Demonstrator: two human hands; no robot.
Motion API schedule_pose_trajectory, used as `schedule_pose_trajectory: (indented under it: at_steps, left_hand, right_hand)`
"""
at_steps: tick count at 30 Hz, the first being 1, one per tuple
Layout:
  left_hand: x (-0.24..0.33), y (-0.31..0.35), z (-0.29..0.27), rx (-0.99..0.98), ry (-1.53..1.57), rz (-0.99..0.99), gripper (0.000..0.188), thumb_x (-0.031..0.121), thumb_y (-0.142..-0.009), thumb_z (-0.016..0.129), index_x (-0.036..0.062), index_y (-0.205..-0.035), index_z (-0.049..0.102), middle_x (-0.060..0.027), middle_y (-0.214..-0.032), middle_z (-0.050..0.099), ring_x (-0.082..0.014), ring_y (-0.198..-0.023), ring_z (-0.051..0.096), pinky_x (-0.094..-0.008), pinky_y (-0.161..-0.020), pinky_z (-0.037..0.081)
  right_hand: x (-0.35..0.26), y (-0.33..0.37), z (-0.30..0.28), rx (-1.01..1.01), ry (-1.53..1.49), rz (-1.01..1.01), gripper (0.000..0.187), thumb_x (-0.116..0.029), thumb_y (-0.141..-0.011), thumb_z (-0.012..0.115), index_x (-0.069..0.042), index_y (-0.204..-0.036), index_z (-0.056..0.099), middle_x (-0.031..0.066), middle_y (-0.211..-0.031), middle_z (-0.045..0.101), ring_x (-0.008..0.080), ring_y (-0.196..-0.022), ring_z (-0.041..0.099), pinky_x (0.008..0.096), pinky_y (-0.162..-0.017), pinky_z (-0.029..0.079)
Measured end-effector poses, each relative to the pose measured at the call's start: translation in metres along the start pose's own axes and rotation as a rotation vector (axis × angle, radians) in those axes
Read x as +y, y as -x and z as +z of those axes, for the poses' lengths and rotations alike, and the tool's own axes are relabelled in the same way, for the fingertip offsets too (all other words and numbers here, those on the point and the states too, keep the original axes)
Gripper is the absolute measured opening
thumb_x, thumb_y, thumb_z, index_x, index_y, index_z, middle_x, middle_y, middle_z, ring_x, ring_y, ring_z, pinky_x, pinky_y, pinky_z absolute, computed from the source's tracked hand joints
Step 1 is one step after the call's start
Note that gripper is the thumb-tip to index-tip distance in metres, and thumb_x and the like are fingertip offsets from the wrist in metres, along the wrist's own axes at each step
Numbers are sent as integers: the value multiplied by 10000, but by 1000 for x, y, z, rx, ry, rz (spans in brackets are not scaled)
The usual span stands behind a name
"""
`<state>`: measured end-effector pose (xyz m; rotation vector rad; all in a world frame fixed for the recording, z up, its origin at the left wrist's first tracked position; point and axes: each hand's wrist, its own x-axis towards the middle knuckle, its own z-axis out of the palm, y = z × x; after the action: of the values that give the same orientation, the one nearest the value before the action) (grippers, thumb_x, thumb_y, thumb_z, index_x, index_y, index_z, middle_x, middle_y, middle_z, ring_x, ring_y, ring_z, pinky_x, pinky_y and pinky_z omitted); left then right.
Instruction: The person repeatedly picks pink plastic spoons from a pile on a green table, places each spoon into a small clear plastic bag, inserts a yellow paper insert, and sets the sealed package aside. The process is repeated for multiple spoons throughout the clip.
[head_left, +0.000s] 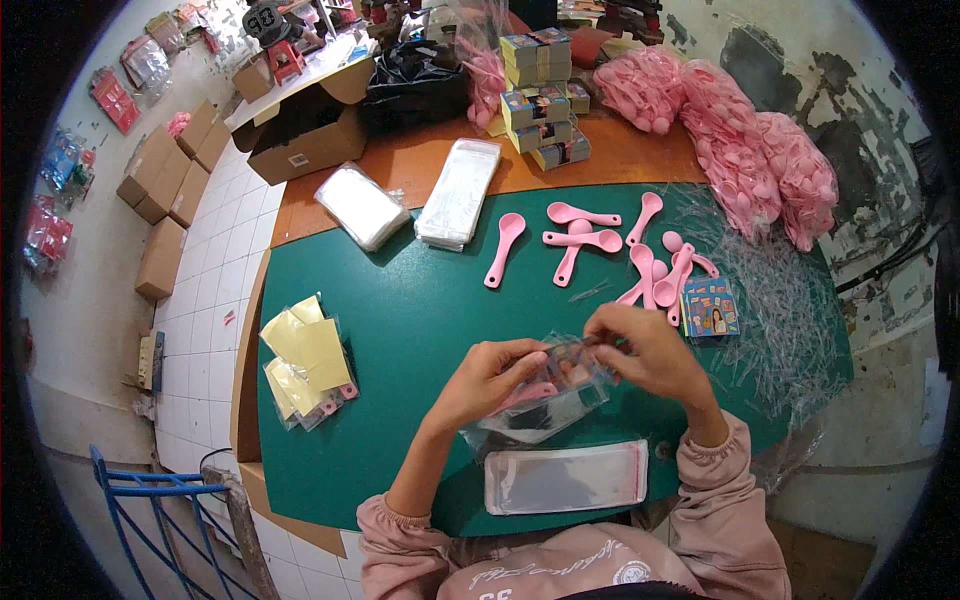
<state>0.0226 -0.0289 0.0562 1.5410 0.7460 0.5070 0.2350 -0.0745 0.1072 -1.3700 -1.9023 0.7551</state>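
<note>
Over the near middle of the green table, a clear plastic bag is held between my two hands. My left hand pinches its left side, thumb and fingers closed. Fingers bent, my right hand grips the upper right end of the bag. Inside lies a pink measuring spoon, partly covered by the left hand, with a printed patch beside it. Just below, close to my body, is a stack of flat clear bags. Beyond the right hand lie loose pink spoons and a blue printed card stack.
Packed bags with yellow cards lie at the left. More clear-bag stacks, bundled cards and large bags of pink spoons stand toward the back. Plastic strips cover the right side. An open cardboard box sits back left.
</note>
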Motion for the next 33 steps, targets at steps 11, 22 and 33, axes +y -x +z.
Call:
schedule_pose_trajectory:
  at_steps: [11,22,33]
  left_hand:
    - [4,11,-11,-12,-409,-112,393,202,-831,602,66,-1167,447,-120,-790,650,-157,-713,618,-294,-648,471]
    - [-16,14,-5,428,-196,92,424,127,-827,609,39,-1184,399,-106,-956,594,-102,-795,575,-214,-644,473]
    - [-28,41,30,191,669,-231,633,101,-946,320,175,-1343,-166,-235,-1127,513,-261,-993,573,-341,-833,495]
  right_hand:
    - [37,-3,24,-182,-263,240,177,-85,-715,655,1,-861,603,63,-712,582,116,-657,546,266,-614,440]
    - [40,-3,25,-138,-522,394,155,-101,-750,654,19,-821,587,28,-669,564,94,-658,543,234,-588,431]
    - [-4,11,54,-138,130,-75,290,-119,-711,668,-40,-975,578,124,-1056,513,300,-981,506,365,-829,424]
